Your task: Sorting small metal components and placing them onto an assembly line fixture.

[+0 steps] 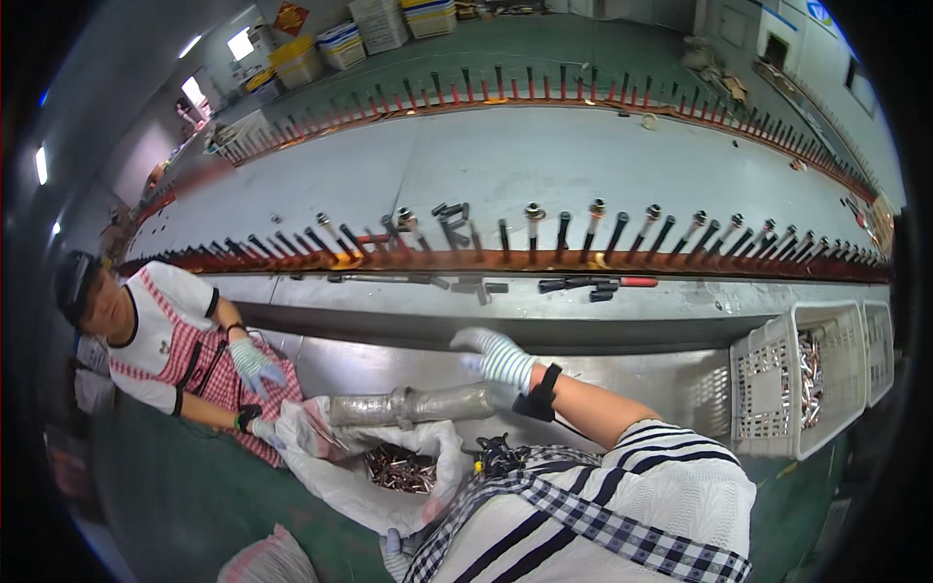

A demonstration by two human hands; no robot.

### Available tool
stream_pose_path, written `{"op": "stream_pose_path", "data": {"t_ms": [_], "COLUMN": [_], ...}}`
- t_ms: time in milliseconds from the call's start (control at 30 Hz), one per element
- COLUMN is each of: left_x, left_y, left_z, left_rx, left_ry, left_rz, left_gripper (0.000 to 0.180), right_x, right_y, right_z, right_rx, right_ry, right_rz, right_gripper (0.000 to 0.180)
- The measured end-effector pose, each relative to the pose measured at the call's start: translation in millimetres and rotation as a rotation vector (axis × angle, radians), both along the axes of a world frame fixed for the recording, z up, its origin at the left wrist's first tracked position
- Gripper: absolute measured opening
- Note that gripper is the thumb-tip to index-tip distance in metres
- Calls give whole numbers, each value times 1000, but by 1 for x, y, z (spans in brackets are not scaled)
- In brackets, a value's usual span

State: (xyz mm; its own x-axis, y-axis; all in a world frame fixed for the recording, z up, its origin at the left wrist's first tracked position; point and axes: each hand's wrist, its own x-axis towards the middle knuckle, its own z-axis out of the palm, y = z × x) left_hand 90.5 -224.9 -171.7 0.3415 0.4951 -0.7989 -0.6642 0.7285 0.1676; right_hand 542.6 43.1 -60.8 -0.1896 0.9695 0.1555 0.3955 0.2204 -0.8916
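My right hand [498,359], in a striped glove, reaches left above the metal bench with nothing visible in it. Its fingers are stretched out, thumb apart, slightly blurred. My left hand [395,556], also gloved, shows only in part at the bottom, closed on the near edge of a white woven sack [321,474]. Inside the sack's mouth lies a heap of small copper-coloured and dark metal pieces [400,468]. Behind the opening, a thick grey roll wrapped in clear film [413,406] lies along the bench. A co-worker's gloved hand [264,430] touches the sack's left side.
Long racks of upright black and red handles [564,233] run along the grey table [321,185]. Loose dark tubes [593,286] lie along its near ledge. A white crate [763,389] of metal pieces stands at right. The co-worker [194,360] sits at left; another sack [269,559] lies below.
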Motion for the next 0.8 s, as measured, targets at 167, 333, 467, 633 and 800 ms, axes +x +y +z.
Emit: {"op": "stream_pose_path", "data": {"t_ms": [167, 333, 467, 633, 800], "left_x": [94, 102, 117, 107, 91], "left_y": [30, 29, 37, 33, 27], "left_z": [89, 88, 132, 112, 75], "left_rx": [341, 359, 436, 500, 416], "left_ry": [710, 823, 1015, 1008, 639], "left_rz": [93, 22, -204, -203, 325], "left_gripper": [39, 42, 37, 41, 58], "right_x": [79, 140, 120, 143, 147], "right_y": [25, 70, 100, 64, 53], "right_z": [3, 47, 109, 69, 45], "right_rx": [495, 287, 571, 771, 803], "right_ry": [476, 290, 691, 392, 537], "right_rz": [-879, -995, -645, -967, -1369], "right_gripper": [55, 44, 25, 34, 38]}}
